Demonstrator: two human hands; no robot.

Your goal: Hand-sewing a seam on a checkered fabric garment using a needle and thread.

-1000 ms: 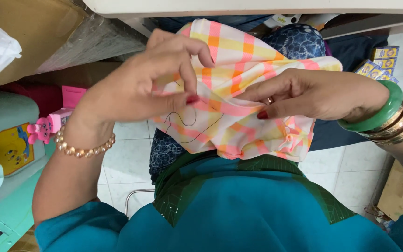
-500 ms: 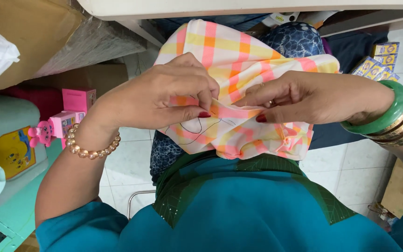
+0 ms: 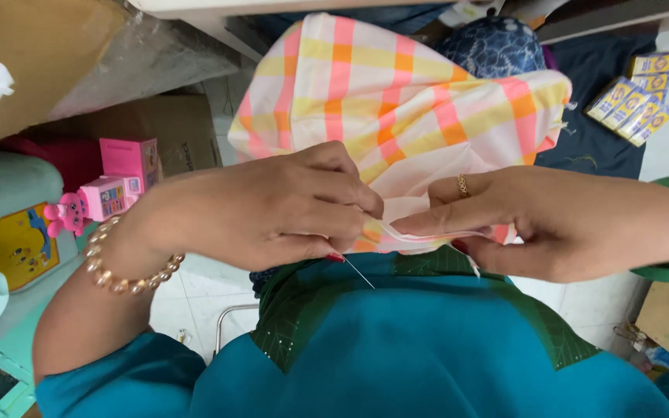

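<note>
I hold a checked cloth (image 3: 396, 101) in pink, yellow and white up in front of my chest. My left hand (image 3: 272, 209), with a bead bracelet on its wrist, pinches a thin sewing needle (image 3: 359, 273) at the cloth's lower folded edge; the needle tip points down and to the right. My right hand (image 3: 559, 220), with a gold ring, pinches the same folded edge from the right side. The fingertips of both hands nearly meet at the hem. A green bangle sits on my right wrist at the frame's edge.
Pink toy boxes (image 3: 118, 182) and a mint green object (image 3: 9, 217) stand at the left under cardboard (image 3: 32, 54). Dark blue fabric (image 3: 497, 46) lies behind the cloth. Small yellow and blue packets (image 3: 636, 97) lie at the upper right. A tiled floor (image 3: 187, 298) shows below.
The hands and cloth now fill more of the view. My left hand has shifted to the lower hem and a needle now shows below its fingers.
</note>
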